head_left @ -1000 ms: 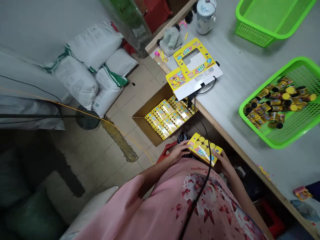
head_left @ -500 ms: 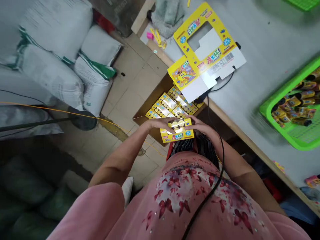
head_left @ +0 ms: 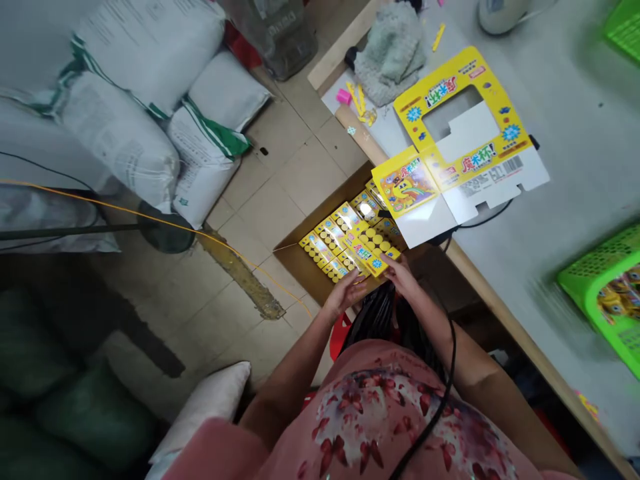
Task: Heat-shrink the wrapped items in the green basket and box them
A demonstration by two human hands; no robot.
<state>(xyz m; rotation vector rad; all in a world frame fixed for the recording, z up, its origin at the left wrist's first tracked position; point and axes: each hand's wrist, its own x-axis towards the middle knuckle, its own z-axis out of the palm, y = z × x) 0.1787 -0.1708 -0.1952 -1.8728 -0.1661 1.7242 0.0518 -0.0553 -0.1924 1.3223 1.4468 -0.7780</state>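
Observation:
A yellow display box point(head_left: 370, 252) with rows of round yellow-topped items showing in its window is tilted over the open brown carton point(head_left: 306, 279). My right hand point(head_left: 401, 276) grips this box by its right end, thumb on top. Close to the box's lower left edge is my left hand point(head_left: 345, 293), palm inward and fingers stretched out; whether the fingertips touch the box I cannot tell. Several matching yellow boxes point(head_left: 331, 235) stand in rows inside the carton. Part of the carton's far right is hidden under an unfolded box blank.
The flat yellow-and-white box blank point(head_left: 477, 157) overhangs the table point(head_left: 560, 87) edge. A grey cloth point(head_left: 393, 50) and a green basket point(head_left: 583, 273) are on the table. White sacks point(head_left: 125, 133) are piled at left. An orange cord point(head_left: 220, 243) crosses the floor; a black cable hangs over my front.
The yellow box has moved forward from near my body to over the carton. My left hand has come off its top to beside it. The view has shifted, too.

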